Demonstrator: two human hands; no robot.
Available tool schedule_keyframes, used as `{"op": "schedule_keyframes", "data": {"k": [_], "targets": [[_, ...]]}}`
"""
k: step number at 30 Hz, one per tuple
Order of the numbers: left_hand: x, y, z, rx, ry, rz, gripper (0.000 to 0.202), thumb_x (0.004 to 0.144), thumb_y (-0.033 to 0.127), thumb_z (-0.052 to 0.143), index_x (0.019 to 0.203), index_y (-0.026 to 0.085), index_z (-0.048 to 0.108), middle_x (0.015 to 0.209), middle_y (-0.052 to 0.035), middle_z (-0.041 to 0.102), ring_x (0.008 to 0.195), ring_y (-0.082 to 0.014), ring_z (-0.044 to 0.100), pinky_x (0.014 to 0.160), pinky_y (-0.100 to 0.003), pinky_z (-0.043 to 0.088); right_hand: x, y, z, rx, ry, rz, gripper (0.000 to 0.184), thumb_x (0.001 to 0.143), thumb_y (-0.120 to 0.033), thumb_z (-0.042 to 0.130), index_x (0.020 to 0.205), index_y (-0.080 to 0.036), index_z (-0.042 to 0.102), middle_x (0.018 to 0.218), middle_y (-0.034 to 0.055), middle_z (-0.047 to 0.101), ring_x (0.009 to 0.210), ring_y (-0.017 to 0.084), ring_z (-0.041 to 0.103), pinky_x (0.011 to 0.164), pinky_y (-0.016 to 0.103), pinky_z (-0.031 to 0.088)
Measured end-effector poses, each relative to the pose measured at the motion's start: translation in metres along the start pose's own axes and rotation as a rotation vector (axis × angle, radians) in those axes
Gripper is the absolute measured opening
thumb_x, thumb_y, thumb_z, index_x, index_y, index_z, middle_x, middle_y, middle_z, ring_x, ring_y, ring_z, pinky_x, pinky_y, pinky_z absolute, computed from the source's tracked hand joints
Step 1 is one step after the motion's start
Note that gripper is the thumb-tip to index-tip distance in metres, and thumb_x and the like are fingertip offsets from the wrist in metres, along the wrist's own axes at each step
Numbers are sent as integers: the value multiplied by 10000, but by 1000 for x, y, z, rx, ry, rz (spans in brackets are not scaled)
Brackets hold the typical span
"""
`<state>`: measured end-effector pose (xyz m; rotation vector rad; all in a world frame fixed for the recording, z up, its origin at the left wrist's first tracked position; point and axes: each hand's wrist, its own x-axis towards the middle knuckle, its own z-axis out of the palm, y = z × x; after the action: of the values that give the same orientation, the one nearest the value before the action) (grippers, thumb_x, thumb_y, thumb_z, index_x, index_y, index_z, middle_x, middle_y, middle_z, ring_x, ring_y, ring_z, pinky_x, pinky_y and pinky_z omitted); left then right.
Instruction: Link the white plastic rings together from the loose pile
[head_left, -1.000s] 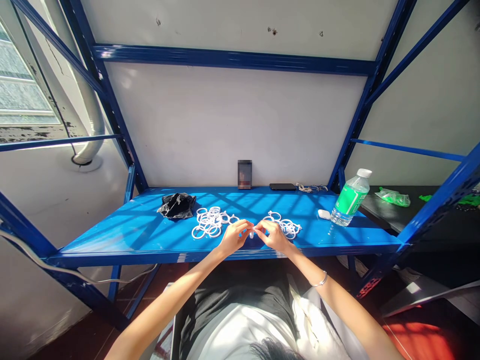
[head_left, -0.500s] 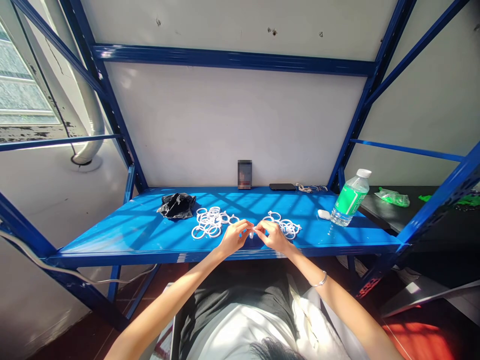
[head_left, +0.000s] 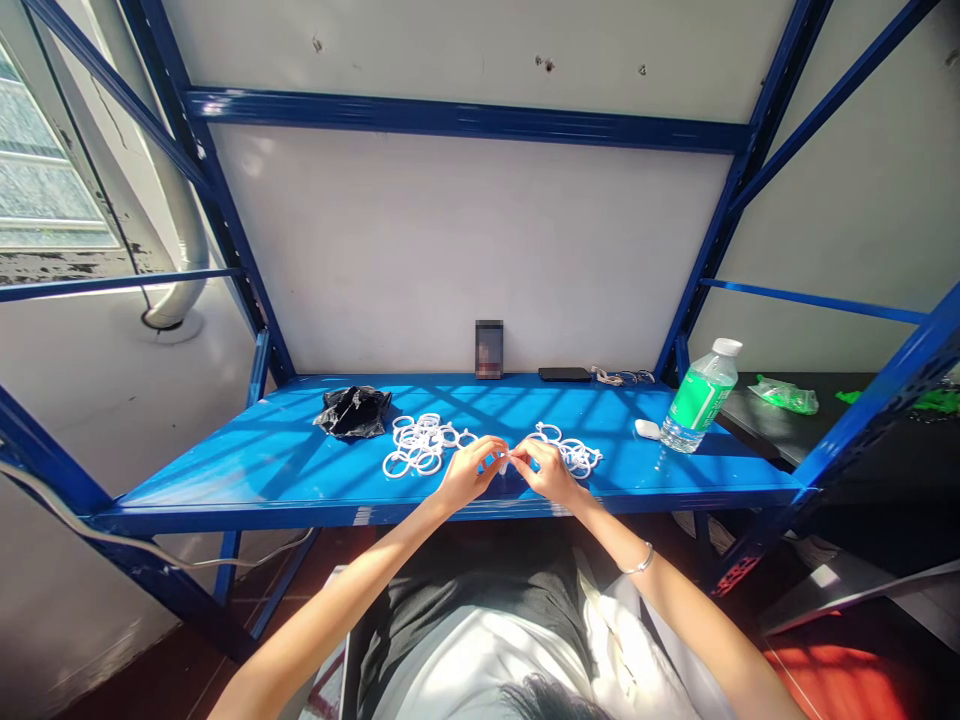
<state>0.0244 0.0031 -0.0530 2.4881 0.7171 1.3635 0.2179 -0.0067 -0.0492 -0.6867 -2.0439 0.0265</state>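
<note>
My left hand (head_left: 471, 475) and my right hand (head_left: 549, 473) meet fingertip to fingertip above the front part of the blue table (head_left: 300, 480). Both pinch a small white piece (head_left: 505, 461), mostly covered by the fingers, so its full shape cannot be made out. Left of my left hand lies a loose heap of white rings (head_left: 420, 445), which look like plastic curtain rings. A smaller group of white rings (head_left: 579, 457) rests just behind and to the right of my right hand.
A crumpled black plastic bag (head_left: 354, 412) lies at the left. Along the back are an upright dark phone-like object (head_left: 490, 350), a flat black phone (head_left: 565, 374) and a cable (head_left: 622, 377). A water bottle (head_left: 700, 398) stands right, beside a small white case (head_left: 647, 429). Blue posts frame the table.
Both hands stay in almost the same place, with only slight finger movement around the small white piece. The rings on the table have not moved.
</note>
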Motion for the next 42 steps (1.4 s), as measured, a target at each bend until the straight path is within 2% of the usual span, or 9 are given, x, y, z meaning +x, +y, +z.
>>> {"op": "schedule_keyframes", "data": {"k": [5, 8, 12, 16, 22, 26, 34, 42], "targets": [[2, 1, -1, -79, -68, -117, 448, 895, 388, 569, 1297, 220, 463, 1166, -89, 635, 958, -180, 651, 646, -243, 568, 1, -4, -1, 2, 90, -11, 122, 942, -257, 529, 889, -193, 619, 748, 31, 650, 626, 146, 602, 585, 271, 503], [3, 0, -1, -173, -81, -158, 443, 882, 411, 589, 1273, 222, 499, 1134, -76, 645, 970, -182, 646, 696, -257, 576, 2, -5, -2, -22, 108, -7, 113, 936, -262, 536, 906, -195, 621, 759, 35, 658, 652, 157, 616, 603, 280, 514], [5, 0, -3, -235, -27, -169, 417, 859, 415, 622, 1217, 216, 544, 1088, -68, 632, 916, -169, 632, 639, -232, 562, 2, -6, -3, -43, 89, -7, 85, 920, -261, 559, 937, -193, 608, 813, 46, 675, 702, 169, 640, 628, 283, 525], [6, 2, -4, -154, 8, -131, 386, 875, 407, 600, 1207, 217, 550, 998, -55, 609, 811, -144, 601, 596, -226, 536, 2, -5, -3, -97, 79, -3, 87, 911, -266, 577, 956, -194, 595, 832, 48, 682, 722, 177, 646, 639, 288, 521], [3, -3, -1, -19, 86, -65, 389, 888, 347, 586, 1255, 242, 512, 1032, -68, 571, 822, -149, 575, 584, -229, 516, 0, -2, 0, -208, 42, 31, 128, 949, -290, 518, 955, -194, 602, 839, 58, 679, 749, 191, 659, 652, 297, 514], [2, -7, 1, 17, 90, -39, 432, 897, 329, 578, 1307, 254, 462, 1031, -63, 567, 806, -143, 568, 604, -237, 526, 0, -1, 0, -253, 26, 23, 157, 967, -285, 487, 973, -192, 613, 865, 68, 689, 766, 193, 668, 666, 296, 521], [3, -2, -1, 60, 131, -24, 479, 919, 398, 542, 1351, 237, 413, 931, -45, 583, 756, -137, 557, 589, -233, 511, 1, -2, 0, -246, 67, -6, 169, 975, -256, 480, 907, -190, 620, 829, 63, 696, 757, 190, 671, 652, 286, 516], [4, -2, -2, 44, 113, -67, 438, 897, 446, 562, 1262, 215, 486, 853, -25, 583, 719, -137, 543, 604, -249, 504, 0, 1, 1, -246, 74, -11, 189, 973, -252, 486, 846, -198, 615, 797, 59, 689, 727, 183, 658, 621, 282, 504]]}}
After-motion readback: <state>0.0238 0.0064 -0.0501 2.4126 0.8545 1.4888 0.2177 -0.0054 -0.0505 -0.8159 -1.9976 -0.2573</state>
